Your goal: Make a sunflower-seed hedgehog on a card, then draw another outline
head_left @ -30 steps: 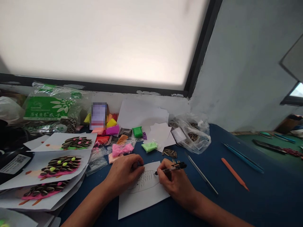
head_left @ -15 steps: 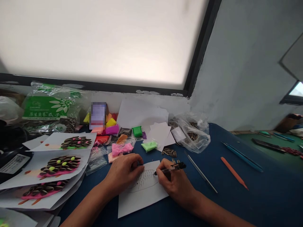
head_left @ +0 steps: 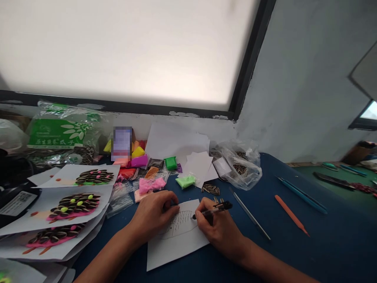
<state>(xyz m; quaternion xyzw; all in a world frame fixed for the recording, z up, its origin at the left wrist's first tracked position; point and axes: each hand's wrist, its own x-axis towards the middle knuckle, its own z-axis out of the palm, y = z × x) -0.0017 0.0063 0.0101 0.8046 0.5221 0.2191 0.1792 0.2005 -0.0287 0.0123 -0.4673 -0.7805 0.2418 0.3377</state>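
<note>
My right hand [head_left: 216, 226] is closed round a black pen [head_left: 216, 209], its tip on a white sheet of paper [head_left: 173, 253] in front of me. The sheet bears an outlined rounded shape filled with short curved marks. My left hand [head_left: 157, 214] rests on the sheet's upper left part, fingers loosely bent and thumb stretched over the paper beside the drawing. Part of the outline is under this hand. A small pile of sunflower seeds [head_left: 211, 190] lies just beyond the sheet, with a few loose seeds near the pen.
Seed-covered pictures [head_left: 73, 208] are stacked at left. Colourful clay packets [head_left: 138, 160] and white paper pieces [head_left: 196, 167] lie at the back, beside a clear bag of seeds [head_left: 243, 171]. A grey stick [head_left: 250, 214], an orange tool [head_left: 291, 215] and blue tools [head_left: 303, 195] are on the right.
The pen tip has shifted very slightly within the drawing. Both hands and the sheet stay almost where they were.
</note>
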